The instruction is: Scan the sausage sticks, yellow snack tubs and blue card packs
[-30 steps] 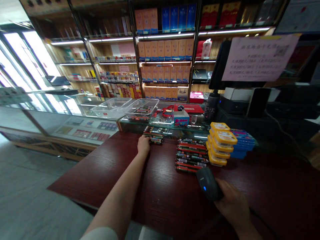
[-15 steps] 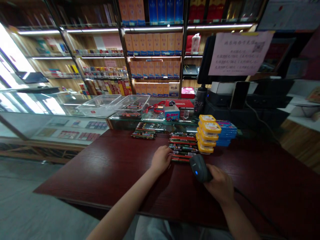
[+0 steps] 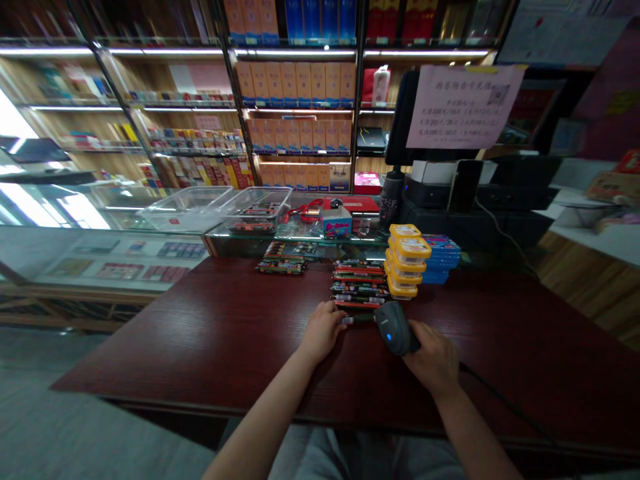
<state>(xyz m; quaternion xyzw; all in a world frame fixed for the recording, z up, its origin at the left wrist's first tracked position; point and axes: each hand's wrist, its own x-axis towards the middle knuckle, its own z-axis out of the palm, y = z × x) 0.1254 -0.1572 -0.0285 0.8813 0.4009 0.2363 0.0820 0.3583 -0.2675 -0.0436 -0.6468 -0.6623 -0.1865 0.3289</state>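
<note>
Fingers of my left hand (image 3: 321, 332) are closed on the left end of a slim dark pen (image 3: 359, 320), which lies slightly nearer to me than the others. Wrapped in my right hand (image 3: 434, 357) is a black barcode scanner (image 3: 394, 328) with a lit blue light. Its head is over the right end of that pen and hides it. Beyond both hands lies a row of slim dark and red pens (image 3: 357, 283) side by side on the dark red desk (image 3: 225, 340). The scanner's cable (image 3: 500, 393) trails off to the right.
Yellow-lidded tubs (image 3: 406, 270) stand stacked right of the pens, beside blue packs (image 3: 443, 257). A smaller pile of pens (image 3: 283, 260) is at the back left. Behind are clear plastic trays (image 3: 185, 207), a small blue box (image 3: 336, 222) and a monitor (image 3: 403, 120).
My left hand has drawn one pen toward me, apart from the row. The scanner stays by its right end. The whole view has shifted slightly.
</note>
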